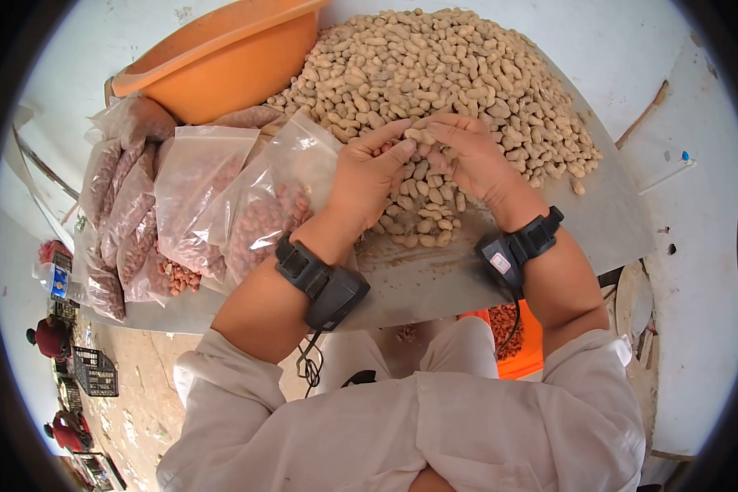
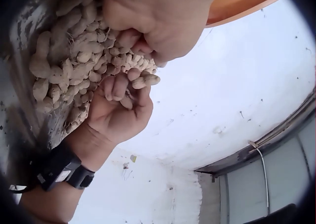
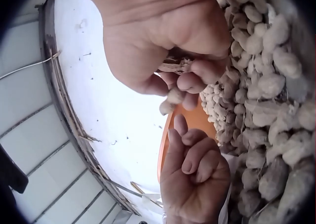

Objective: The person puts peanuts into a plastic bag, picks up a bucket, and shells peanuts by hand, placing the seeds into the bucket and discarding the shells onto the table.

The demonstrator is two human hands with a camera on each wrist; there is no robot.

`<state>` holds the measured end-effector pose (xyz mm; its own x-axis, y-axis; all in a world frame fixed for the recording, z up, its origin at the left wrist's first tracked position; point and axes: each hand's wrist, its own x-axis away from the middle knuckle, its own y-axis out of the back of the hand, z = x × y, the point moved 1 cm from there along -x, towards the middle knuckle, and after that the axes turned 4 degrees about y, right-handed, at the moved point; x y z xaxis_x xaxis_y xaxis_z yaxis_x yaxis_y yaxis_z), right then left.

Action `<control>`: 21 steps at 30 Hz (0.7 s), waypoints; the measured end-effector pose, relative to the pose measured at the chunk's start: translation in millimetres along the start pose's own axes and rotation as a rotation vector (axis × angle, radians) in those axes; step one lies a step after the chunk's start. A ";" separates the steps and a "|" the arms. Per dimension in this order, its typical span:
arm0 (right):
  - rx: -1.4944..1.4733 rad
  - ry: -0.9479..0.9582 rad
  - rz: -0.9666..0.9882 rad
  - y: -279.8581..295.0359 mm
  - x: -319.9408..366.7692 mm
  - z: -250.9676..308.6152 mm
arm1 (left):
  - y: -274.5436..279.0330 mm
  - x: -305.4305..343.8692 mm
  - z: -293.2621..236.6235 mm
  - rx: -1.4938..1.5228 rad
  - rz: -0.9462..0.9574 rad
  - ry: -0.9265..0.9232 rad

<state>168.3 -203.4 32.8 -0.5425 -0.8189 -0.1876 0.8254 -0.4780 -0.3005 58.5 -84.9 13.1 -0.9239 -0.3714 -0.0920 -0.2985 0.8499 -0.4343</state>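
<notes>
My right hand (image 1: pixel 471 156) pinches an unshelled peanut (image 3: pixel 171 101) between thumb and fingers, with broken shell pieces (image 3: pixel 173 66) tucked in its palm. That peanut (image 2: pixel 145 81) also shows at the fingertips in the left wrist view. Close beside it, my left hand (image 1: pixel 373 168) has its fingers curled, and reddish peanut kernels (image 1: pixel 383 149) peek out between them; the palm is mostly hidden. Both hands are over the near edge of a large heap of unshelled peanuts (image 1: pixel 435 74), above a small cluster of loose ones (image 1: pixel 422 205).
An orange basin (image 1: pixel 230 66) leans at the back left. Clear plastic bags of kernels (image 1: pixel 254 221) lie left of the hands on the metal table (image 1: pixel 599 221). Below its front edge sits an orange container (image 1: pixel 533 336) holding reddish kernels. People in red (image 1: pixel 53 336) are far left.
</notes>
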 end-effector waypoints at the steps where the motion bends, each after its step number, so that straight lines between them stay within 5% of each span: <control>1: -0.013 0.011 0.018 -2.7 0.8 -1.2 | -2.6 1.3 -0.8 -0.020 -0.008 -0.029; 7: 0.003 -0.006 -0.042 -9.5 3.5 -5.9 | -0.8 0.5 -1.9 -0.075 0.001 -0.143; 13: 0.646 0.136 -0.026 -19.8 8.0 2.6 | 0.2 0.5 0.7 -0.114 -0.094 -0.157; 21: 0.914 0.436 -0.132 -22.3 7.8 -9.1 | -5.6 -1.2 1.9 -0.321 -0.139 -0.243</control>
<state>144.2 -196.2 29.5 -0.4967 -0.6426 -0.5834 0.4599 -0.7649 0.4510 61.7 -89.9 14.0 -0.7980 -0.5351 -0.2773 -0.5107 0.8447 -0.1603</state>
